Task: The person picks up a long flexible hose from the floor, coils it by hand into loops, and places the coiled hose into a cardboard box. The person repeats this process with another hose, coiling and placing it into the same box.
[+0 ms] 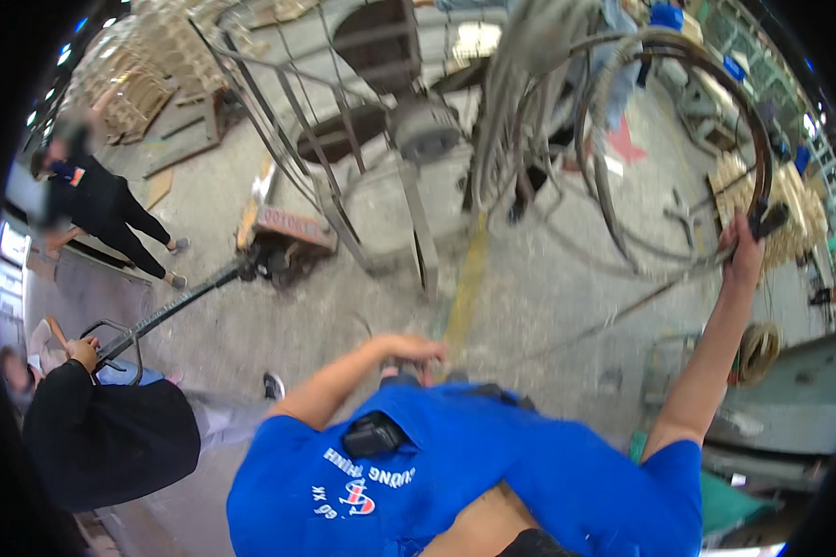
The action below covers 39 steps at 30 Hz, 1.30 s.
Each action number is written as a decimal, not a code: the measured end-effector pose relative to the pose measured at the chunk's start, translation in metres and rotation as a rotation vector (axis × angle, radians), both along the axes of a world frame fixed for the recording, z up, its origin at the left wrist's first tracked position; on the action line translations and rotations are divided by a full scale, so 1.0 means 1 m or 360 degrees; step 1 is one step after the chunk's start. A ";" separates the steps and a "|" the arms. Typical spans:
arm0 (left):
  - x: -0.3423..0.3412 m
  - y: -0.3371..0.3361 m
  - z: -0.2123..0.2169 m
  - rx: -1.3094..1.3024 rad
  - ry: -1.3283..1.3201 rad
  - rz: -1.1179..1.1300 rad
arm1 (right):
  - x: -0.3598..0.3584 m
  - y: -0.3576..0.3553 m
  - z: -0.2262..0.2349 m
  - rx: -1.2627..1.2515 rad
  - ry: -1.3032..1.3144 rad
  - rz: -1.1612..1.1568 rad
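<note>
1. Closest in, the person's left hand (416,349) sat low at the waist of the blue shirt (492,464). It was loosely curled, and I couldn't tell whether it held anything.
2. Out to the side, the right hand (743,249) was raised on a straight arm and clamped around the dark hoop (763,190), gripping it at the near end of its arc.
3. From there the hoop swept up and over towards the grey cane bundle (511,93). To my eye a springy loop like that needed a firm wrist and a second hand on it before it was swung.
4. On the left, a co-worker's hand (84,351) held the pallet jack handle (172,311). I'd have kept the hoop well away from it.
5. Beyond stood the metal frame (344,186).
</note>
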<state>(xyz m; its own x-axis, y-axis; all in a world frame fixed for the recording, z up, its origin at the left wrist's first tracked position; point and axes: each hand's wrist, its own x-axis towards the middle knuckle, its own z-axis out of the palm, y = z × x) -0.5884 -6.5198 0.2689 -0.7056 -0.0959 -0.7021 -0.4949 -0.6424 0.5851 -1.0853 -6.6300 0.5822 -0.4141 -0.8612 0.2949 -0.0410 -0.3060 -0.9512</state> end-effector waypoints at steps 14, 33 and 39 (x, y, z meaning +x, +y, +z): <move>0.099 -0.065 0.213 -0.2729 -0.1136 0.1820 | 0.123 -0.016 -0.093 0.0424 0.0296 0.1146; 0.080 0.030 0.307 -0.1942 -0.0164 0.0861 | 0.302 -0.003 -0.094 -0.0702 0.0600 0.1246; 0.084 0.051 0.365 -0.2285 -0.0195 0.0597 | 0.307 0.004 -0.053 -0.0788 0.1006 0.1477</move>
<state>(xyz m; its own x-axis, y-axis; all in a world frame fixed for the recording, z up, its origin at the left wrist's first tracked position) -0.5043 -6.4685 0.6336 -0.4289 -0.8983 0.0950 -0.5272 0.3343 0.7812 -0.7785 -6.6255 0.5292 0.6308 -0.4914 0.6005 -0.0270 -0.7873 -0.6159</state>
